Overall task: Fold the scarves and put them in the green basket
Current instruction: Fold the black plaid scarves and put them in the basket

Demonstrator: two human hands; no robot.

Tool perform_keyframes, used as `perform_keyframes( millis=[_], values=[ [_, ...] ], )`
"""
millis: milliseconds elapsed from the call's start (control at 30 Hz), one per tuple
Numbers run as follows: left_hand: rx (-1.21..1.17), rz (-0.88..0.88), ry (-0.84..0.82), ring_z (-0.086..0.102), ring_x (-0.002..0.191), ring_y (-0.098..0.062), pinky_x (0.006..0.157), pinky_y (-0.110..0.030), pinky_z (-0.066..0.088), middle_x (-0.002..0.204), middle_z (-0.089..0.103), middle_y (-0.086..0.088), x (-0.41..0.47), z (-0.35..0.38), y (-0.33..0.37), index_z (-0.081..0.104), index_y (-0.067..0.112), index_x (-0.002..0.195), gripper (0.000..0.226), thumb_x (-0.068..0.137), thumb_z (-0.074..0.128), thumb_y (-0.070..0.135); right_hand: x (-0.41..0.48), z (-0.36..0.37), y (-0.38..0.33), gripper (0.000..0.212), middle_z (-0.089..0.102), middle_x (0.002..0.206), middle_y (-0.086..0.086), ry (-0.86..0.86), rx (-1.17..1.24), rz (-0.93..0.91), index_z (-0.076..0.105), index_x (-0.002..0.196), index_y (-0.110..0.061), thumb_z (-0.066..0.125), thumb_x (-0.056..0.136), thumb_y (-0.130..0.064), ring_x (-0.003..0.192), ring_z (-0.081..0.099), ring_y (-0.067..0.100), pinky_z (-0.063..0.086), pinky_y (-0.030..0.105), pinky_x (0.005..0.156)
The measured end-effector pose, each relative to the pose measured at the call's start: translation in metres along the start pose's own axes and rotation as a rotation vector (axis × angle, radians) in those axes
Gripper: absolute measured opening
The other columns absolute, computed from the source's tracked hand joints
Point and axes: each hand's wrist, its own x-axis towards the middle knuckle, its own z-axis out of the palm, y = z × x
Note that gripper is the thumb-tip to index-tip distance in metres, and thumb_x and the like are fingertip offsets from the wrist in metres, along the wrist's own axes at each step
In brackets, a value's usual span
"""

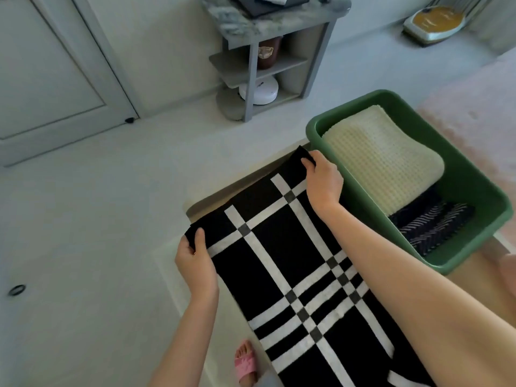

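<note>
A black scarf with white checked stripes point(282, 263) lies stretched along a narrow table, running from the far end toward me. My left hand point(195, 263) pinches its far left corner, thumb on top. My right hand point(324, 180) pinches the far right corner, close to the green basket point(474, 188). The basket stands on the table to the right. Inside it lie a folded cream waffle-knit scarf point(379, 160) and, partly under that, a dark scarf with a pale zigzag pattern point(432, 224).
A grey shelf unit point(268, 54) with a brown cup and a white round device stands against the far wall. A door point(53, 71) is at the left. A foot in a pink slipper point(245, 364) stands on the pale floor. A pink rug point(474, 113) lies right.
</note>
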Motion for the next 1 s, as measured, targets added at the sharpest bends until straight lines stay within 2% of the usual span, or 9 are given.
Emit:
perform_keyframes(
  millis=[67,200,367,433,533,667,767,833,1000],
  values=[
    [0.096,0.014,-0.010,0.058,0.075,-0.015,0.079,-0.032,0.049,0.083,0.063,-0.005,0.017,0.005,-0.007,0.060,0.005,0.091,0.021,0.098,0.052,0.024,0.011,0.018,0.004,0.025,0.069,0.086,0.012,-0.035,-0.048,0.017,0.061,0.115,-0.011,0.047,0.099,-0.025,0.073,0.063,0.026,0.054,0.040,0.070],
    [0.253,0.029,-0.022,0.031,0.055,-0.011,0.052,-0.019,0.028,0.061,0.038,-0.002,0.044,0.010,-0.016,0.043,0.004,0.070,0.034,0.097,0.054,0.022,0.025,0.049,0.017,0.023,0.068,0.082,0.014,-0.122,-0.144,0.010,0.062,0.105,-0.005,0.046,0.100,-0.021,0.067,0.061,0.028,0.052,0.042,0.062],
    [0.352,0.106,-0.010,0.034,0.056,-0.015,0.049,-0.017,0.029,0.063,0.041,-0.006,0.058,0.010,-0.029,0.044,0.010,0.068,0.033,0.096,0.055,0.025,0.034,0.071,0.032,0.020,0.067,0.086,0.012,-0.100,-0.220,0.002,0.060,0.097,-0.004,0.047,0.099,-0.018,0.072,0.059,0.026,0.043,0.034,0.056],
    [0.413,0.123,0.013,0.045,0.065,-0.017,0.057,-0.018,0.034,0.079,0.051,-0.006,0.059,0.010,-0.034,0.054,0.008,0.085,0.022,0.095,0.057,0.027,0.034,0.077,0.035,0.017,0.065,0.093,0.012,-0.110,-0.247,-0.012,0.058,0.097,-0.004,0.049,0.098,-0.018,0.080,0.060,0.026,0.041,0.034,0.059],
    [0.542,0.192,0.053,0.053,0.077,-0.022,0.066,-0.034,0.045,0.104,0.047,-0.001,0.059,0.010,-0.038,0.051,0.009,0.111,0.029,0.090,0.063,0.025,0.028,0.080,0.035,0.031,0.053,0.123,0.012,-0.128,-0.300,-0.061,0.049,0.123,-0.005,0.052,0.096,-0.022,0.108,0.052,0.027,0.045,0.037,0.085],
    [0.620,0.495,-0.025,0.046,0.112,-0.020,0.094,-0.027,0.034,0.121,0.050,-0.006,0.035,0.010,-0.031,0.054,0.011,0.117,0.032,0.087,0.065,0.015,-0.009,0.071,0.036,0.056,0.021,0.156,0.009,-0.146,-0.222,-0.181,0.025,0.148,-0.010,0.045,0.099,-0.026,0.141,0.022,0.026,0.022,0.041,0.116],
    [0.713,0.720,-0.355,0.035,0.135,-0.015,0.113,-0.033,0.024,0.138,0.048,0.000,-0.009,0.019,-0.046,0.056,0.017,0.125,0.030,0.095,0.052,0.017,-0.071,0.055,0.048,0.059,0.000,0.161,0.003,-0.260,-0.224,-0.236,0.013,0.152,-0.014,0.031,0.102,-0.039,0.147,0.002,0.021,0.008,0.040,0.120],
    [0.878,0.826,-0.544,0.019,0.146,-0.018,0.117,-0.040,0.015,0.153,0.033,-0.004,-0.034,0.024,-0.070,0.044,0.018,0.141,0.042,0.099,0.043,0.027,-0.116,0.045,0.067,0.062,-0.006,0.161,0.003,-0.322,-0.313,-0.285,0.007,0.153,-0.017,0.021,0.101,-0.047,0.147,-0.007,0.018,0.002,0.038,0.119],
    [1.189,0.850,-0.624,0.012,0.147,-0.024,0.115,-0.048,0.016,0.159,0.014,-0.011,-0.052,0.024,-0.102,0.025,0.015,0.151,0.060,0.099,0.026,0.044,-0.178,0.021,0.122,0.067,-0.002,0.160,0.006,-0.341,-0.453,-0.159,-0.001,0.153,-0.025,0.010,0.098,-0.061,0.148,-0.005,0.022,-0.001,0.038,0.119]
  ],
)
